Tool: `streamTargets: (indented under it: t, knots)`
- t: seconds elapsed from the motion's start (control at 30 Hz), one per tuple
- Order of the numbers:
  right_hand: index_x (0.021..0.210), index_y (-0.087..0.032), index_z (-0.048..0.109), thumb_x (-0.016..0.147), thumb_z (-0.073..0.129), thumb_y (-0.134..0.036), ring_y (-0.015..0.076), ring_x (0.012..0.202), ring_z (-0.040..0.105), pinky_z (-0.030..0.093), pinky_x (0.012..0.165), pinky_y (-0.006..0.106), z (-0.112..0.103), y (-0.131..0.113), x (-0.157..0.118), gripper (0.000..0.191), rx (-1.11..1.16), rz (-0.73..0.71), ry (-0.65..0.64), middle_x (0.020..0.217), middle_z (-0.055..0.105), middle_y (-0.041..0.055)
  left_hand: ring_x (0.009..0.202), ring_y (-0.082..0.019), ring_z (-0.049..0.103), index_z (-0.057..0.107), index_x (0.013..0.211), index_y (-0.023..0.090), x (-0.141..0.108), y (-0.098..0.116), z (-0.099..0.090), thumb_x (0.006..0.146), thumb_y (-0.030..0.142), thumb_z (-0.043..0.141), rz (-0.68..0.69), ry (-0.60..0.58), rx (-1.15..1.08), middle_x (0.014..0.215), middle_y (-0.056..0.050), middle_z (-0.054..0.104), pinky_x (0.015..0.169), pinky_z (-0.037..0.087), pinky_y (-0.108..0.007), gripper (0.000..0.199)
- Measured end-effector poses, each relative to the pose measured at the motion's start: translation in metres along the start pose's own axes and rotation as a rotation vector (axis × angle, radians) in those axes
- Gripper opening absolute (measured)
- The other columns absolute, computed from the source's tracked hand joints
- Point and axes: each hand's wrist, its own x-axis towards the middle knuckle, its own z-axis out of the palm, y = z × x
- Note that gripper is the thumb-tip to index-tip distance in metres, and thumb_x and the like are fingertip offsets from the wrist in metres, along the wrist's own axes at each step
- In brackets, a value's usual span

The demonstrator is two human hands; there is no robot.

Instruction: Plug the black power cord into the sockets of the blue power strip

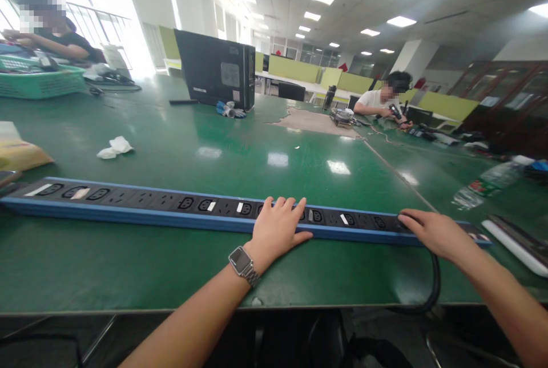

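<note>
Under the left hand (277,225), splayed and unclenched, lies the strip (233,213); farther right, the right hand (440,235) bends over its end, grip hidden, can't tell! Below that, the cord (435,282): one hard tug might skid this long, rigid-looking, blue-edged strip across glossy green table (171,276).

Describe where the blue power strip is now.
The power strip lies along the near side of the green table in the head view, under the left hand, with the right hand towards its right end.
</note>
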Motion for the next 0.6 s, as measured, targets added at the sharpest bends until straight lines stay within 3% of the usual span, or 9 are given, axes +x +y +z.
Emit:
streamTargets:
  t: [0.13,0.3,0.47,0.53,0.6]
  knots:
    - [0.106,-0.019,0.076,0.089,0.040,-0.052,0.0316,0.096,0.070,0.053,0.083,0.040,0.004,-0.002,0.004,0.051,0.007,-0.059,-0.001,0.107,0.075,0.0114,0.111,-0.031,0.055,0.046,0.141,0.020,0.001,0.000,-0.002,0.084,0.062,0.061,-0.008,-0.016,0.002,0.124,-0.011,0.063,0.099,0.036,-0.048,0.072]
    - [0.103,-0.018,0.077,0.089,0.039,-0.052,0.0318,0.096,0.069,0.052,0.083,0.040,0.010,0.004,0.009,0.052,0.032,-0.029,-0.081,0.104,0.075,0.0118,0.111,-0.031,0.055,0.046,0.141,0.020,0.002,0.000,-0.001,0.084,0.061,0.061,-0.007,-0.015,-0.007,0.124,-0.012,0.063,0.099,0.037,-0.049,0.072]
    - [0.102,-0.018,0.076,0.087,0.042,-0.052,0.0328,0.097,0.068,0.050,0.084,0.041,0.009,0.007,0.009,0.050,0.014,-0.054,-0.074,0.106,0.075,0.0123,0.111,-0.032,0.055,0.047,0.140,0.018,0.000,-0.001,-0.001,0.083,0.060,0.063,-0.008,-0.008,-0.033,0.124,-0.012,0.063,0.099,0.037,-0.050,0.072]
    - [0.099,-0.020,0.076,0.085,0.045,-0.054,0.0340,0.090,0.069,0.050,0.077,0.042,-0.001,-0.002,0.006,0.048,0.000,0.010,-0.019,0.100,0.075,0.0128,0.111,-0.033,0.056,0.047,0.140,0.018,-0.001,-0.001,-0.003,0.082,0.059,0.064,-0.010,-0.003,-0.057,0.123,-0.013,0.063,0.099,0.037,-0.052,0.074]
    - [0.100,-0.021,0.074,0.082,0.048,-0.059,0.0334,0.081,0.068,0.049,0.068,0.041,-0.014,-0.025,-0.002,0.049,0.032,0.129,0.125,0.088,0.075,0.0131,0.111,-0.033,0.056,0.044,0.142,0.018,-0.001,-0.001,-0.004,0.079,0.060,0.067,-0.001,0.023,-0.108,0.125,-0.013,0.062,0.101,0.035,-0.053,0.079]
